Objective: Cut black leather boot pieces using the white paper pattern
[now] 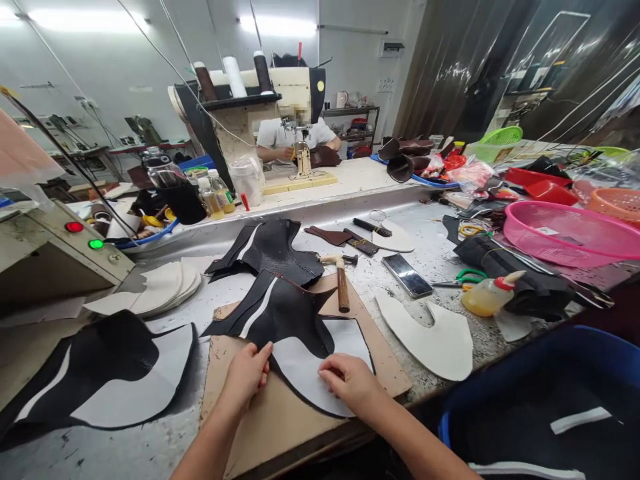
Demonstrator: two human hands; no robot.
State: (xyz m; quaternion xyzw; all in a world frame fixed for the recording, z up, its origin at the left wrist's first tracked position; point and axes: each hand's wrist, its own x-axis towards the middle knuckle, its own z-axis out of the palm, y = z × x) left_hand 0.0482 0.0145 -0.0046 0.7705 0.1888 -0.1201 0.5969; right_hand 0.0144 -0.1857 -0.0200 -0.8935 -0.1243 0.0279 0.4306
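A black leather shoe-upper piece (285,310) lies on a white lining piece (313,370), both on a brown cardboard sheet (280,420) in front of me. My left hand (249,373) pinches the left edge of the black piece, fingers curled. My right hand (350,380) presses down on the white lining near its lower right, fingers bent. A wooden-handled hammer (342,283) rests just beyond the pieces.
Another black upper (270,250) lies farther back, and a black-and-white piece (105,380) sits at left. White cut-outs (435,337), a phone (407,275), a glue bottle (487,297), green scissors (463,278), a pink basket (570,233) and a blue bin (545,400) fill the right. A person works at a sewing machine (295,143) opposite.
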